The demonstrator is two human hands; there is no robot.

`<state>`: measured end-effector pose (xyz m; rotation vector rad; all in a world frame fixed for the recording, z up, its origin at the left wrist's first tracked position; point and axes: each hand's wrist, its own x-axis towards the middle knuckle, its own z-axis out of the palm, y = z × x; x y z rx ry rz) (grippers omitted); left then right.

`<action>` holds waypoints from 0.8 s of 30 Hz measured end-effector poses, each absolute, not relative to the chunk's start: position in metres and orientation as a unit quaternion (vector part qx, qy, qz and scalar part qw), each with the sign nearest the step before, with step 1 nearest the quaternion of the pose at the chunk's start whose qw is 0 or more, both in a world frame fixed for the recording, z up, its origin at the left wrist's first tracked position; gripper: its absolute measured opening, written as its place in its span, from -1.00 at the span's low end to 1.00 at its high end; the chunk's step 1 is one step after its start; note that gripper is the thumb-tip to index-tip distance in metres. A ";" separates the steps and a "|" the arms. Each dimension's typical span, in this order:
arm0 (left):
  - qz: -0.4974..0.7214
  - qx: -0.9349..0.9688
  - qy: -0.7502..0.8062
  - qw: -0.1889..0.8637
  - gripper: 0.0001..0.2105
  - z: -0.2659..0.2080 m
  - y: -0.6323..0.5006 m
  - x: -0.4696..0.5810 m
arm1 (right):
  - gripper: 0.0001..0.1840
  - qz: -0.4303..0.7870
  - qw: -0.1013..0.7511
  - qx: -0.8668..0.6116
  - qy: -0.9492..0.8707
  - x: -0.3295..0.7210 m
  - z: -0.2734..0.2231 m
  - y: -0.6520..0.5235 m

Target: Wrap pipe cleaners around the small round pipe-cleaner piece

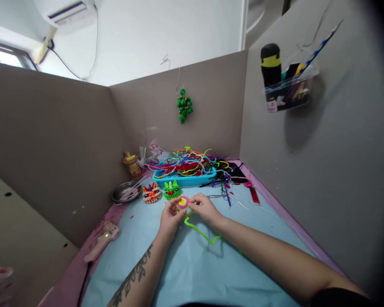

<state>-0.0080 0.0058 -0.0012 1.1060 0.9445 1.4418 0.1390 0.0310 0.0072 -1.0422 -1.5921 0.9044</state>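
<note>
Between my two hands is a small round pipe-cleaner piece, pink around a yellow middle. My left hand grips its left side with thumb and fingers. The fingertips of my right hand pinch its right edge. A lime-green pipe cleaner trails below the hands in a bent line toward my right forearm; where its upper end joins is hidden. Just beyond my left hand sit a green animal-head figure and an orange-and-white one, both of fuzzy pipe cleaner.
A blue tray heaped with coloured pipe cleaners stands at the back. Scissors lie right of my hands. At left are a metal bowl and a corded pink hot-glue gun. Grey partitions enclose the table; a clear bin hangs right.
</note>
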 end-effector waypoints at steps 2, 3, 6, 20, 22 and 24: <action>0.598 0.459 0.395 0.525 -0.52 -0.002 0.006 -0.009 | -0.85 0.380 0.494 -0.425 -0.656 0.139 0.007 0.031; 0.598 0.457 0.396 0.527 -0.51 -0.002 0.006 -0.009 | -0.86 0.382 0.495 -0.425 -0.654 0.139 0.007 0.031; 0.596 0.454 0.396 0.531 -0.49 -0.002 0.006 -0.008 | -0.83 0.381 0.496 -0.420 -0.657 0.139 0.006 0.031; 0.668 0.445 0.421 0.423 -0.52 -0.004 0.014 -0.016 | -0.75 0.576 0.320 -0.301 -0.689 0.126 0.027 -0.007; 0.668 0.436 0.429 0.425 -0.52 -0.004 0.014 -0.016 | -0.74 0.568 0.362 -0.303 -0.674 0.130 0.037 -0.006; 0.668 0.420 0.440 0.429 -0.52 -0.003 0.015 -0.016 | -0.63 0.535 0.448 -0.299 -0.651 0.139 0.049 -0.005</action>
